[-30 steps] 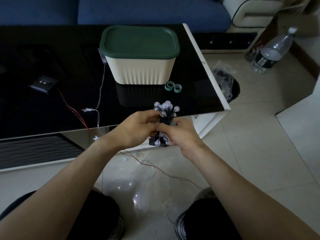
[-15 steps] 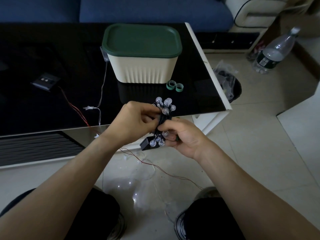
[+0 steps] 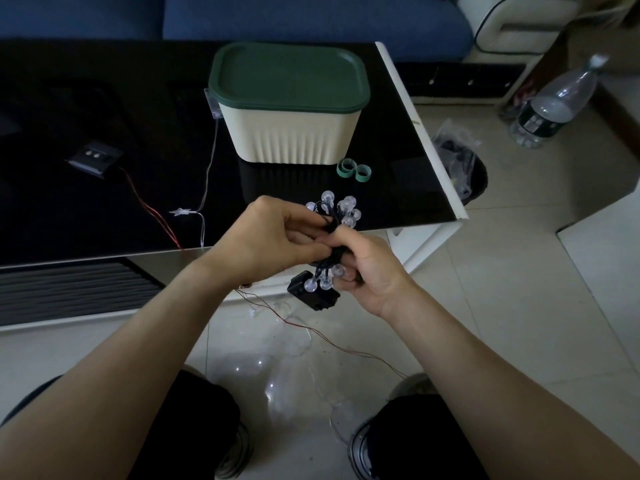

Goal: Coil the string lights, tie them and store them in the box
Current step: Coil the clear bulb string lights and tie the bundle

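left hand (image 3: 273,237): fingers curled in, pinching the dark wires at the middle of the bundle, right up against the other hand
right hand (image 3: 367,271): fingers wrapped round the lower half of the bundle, thumb up by the left hand's fingertips
bundle of black-wired string lights with clear round bulbs (image 3: 334,233): coiled up, held in the air in both hands just over the near edge of the table, one bulb cluster sticking up top, a few more bulbs poking out below
black plastic battery box (image 3: 311,294): hangs under the bundle, below the right hand
tie: looks like something dark and green sits in the right fingers, too dim to be sure tbh
cream ribbed plastic box with dark green lid (image 3: 289,105): lid on, sitting on the glossy black table (image 3: 104,116), well beyond the hands
two green tape loops (image 3: 354,169): on the table just right of the box's front corner
second light string with thin clear wire and star bulb (image 3: 180,212): on the table left of the hands
clear plastic bottle (image 3: 554,105): on the floor, far right
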Motion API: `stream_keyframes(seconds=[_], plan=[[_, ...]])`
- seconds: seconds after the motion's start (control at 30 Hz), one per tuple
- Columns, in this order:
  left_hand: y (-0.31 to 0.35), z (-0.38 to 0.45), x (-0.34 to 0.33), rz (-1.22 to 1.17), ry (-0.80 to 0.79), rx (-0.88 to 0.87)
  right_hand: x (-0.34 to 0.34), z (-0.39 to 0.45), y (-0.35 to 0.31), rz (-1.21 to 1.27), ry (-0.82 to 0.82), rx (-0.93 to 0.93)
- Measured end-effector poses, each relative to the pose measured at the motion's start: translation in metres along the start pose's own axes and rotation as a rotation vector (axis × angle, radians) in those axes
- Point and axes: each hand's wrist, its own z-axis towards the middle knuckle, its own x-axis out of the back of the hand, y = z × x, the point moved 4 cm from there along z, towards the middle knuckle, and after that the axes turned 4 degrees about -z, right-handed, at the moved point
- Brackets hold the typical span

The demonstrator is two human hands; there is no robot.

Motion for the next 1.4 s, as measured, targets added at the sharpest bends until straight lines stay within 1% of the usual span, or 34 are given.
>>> stream_keyframes(seconds=[0.07,0.13,0.27,0.33,0.37,0.43,0.47,0.6,0.7,0.8,0.9,1.0,1.1,1.23,1.3,1.4], plan=[[0.000,-0.001,0.001,0.001,0.011,-0.001,-0.001,-0.001,0.000,0.009,-0.003,0.007],[0.001,0.000,0.005,-0.022,0.058,-0.013,-0.001,-0.004,-0.002,0.041,-0.009,0.001],[0.006,0.000,0.014,-0.246,0.249,-0.031,0.002,-0.011,-0.008,0.060,-0.007,-0.013],[0.007,-0.002,0.014,-0.202,0.324,-0.059,0.002,-0.010,-0.008,0.082,-0.012,-0.018],[0.007,-0.003,0.010,-0.150,0.303,-0.071,0.001,-0.009,-0.007,0.098,-0.018,-0.017],[0.005,-0.005,-0.004,-0.032,0.176,-0.087,-0.001,-0.007,-0.004,0.132,-0.044,-0.013],[0.003,-0.006,-0.011,0.034,0.140,-0.095,-0.002,-0.006,-0.004,0.132,-0.060,-0.005],[-0.006,-0.004,-0.018,0.239,0.218,-0.151,-0.003,-0.006,-0.008,0.071,-0.089,0.029],[-0.007,-0.004,-0.022,0.352,0.168,-0.206,0.000,-0.006,-0.009,0.023,-0.074,0.039],[-0.007,-0.005,-0.025,0.428,0.159,-0.257,-0.001,-0.006,-0.011,-0.042,-0.070,0.062],[-0.006,-0.005,-0.025,0.429,0.175,-0.265,0.000,-0.007,-0.014,-0.146,-0.071,0.102],[-0.007,-0.003,-0.022,0.410,0.185,-0.214,-0.001,-0.009,-0.014,-0.232,-0.094,0.131],[-0.011,-0.001,-0.021,0.446,0.188,-0.157,-0.001,-0.010,-0.014,-0.269,-0.107,0.145],[-0.019,0.000,-0.024,0.497,0.095,-0.053,-0.001,-0.010,-0.014,-0.351,-0.104,0.164],[-0.019,-0.001,-0.024,0.425,0.082,-0.049,-0.002,-0.011,-0.015,-0.376,-0.090,0.172],[-0.017,-0.001,-0.022,0.197,0.124,-0.040,-0.002,-0.011,-0.020,-0.369,-0.088,0.189]])
